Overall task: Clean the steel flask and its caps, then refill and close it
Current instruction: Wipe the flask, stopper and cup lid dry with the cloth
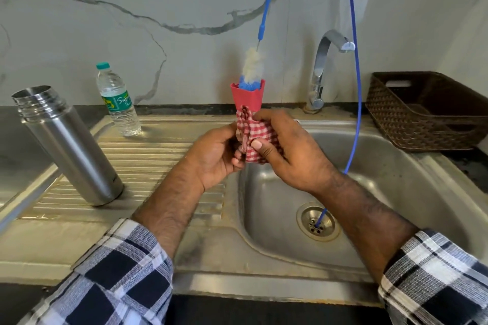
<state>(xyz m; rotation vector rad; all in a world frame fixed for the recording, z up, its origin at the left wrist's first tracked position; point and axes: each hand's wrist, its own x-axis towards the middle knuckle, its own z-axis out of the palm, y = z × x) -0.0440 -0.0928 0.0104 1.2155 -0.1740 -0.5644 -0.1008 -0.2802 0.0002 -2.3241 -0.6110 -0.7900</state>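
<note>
The open steel flask point(71, 145) stands without a cap on the ribbed drainboard at the left. Over the sink's left rim both hands hold a bunched red-and-white checked cloth point(250, 137). My left hand point(216, 153) grips it from the left and my right hand point(285, 148) wraps round it from the right, thumb pressed on the front. Whatever lies inside the cloth is hidden. Behind the hands a red cup point(248, 96) holds a bottle brush point(253, 66) with a blue handle. A clear water bottle point(117, 101) stands at the back.
The steel sink basin point(383, 192) lies under my right arm, and a thin blue tube point(355, 87) hangs into its drain point(318, 221). A chrome tap point(322, 71) rises behind it. A brown woven basket point(427, 111) sits on the counter at the right.
</note>
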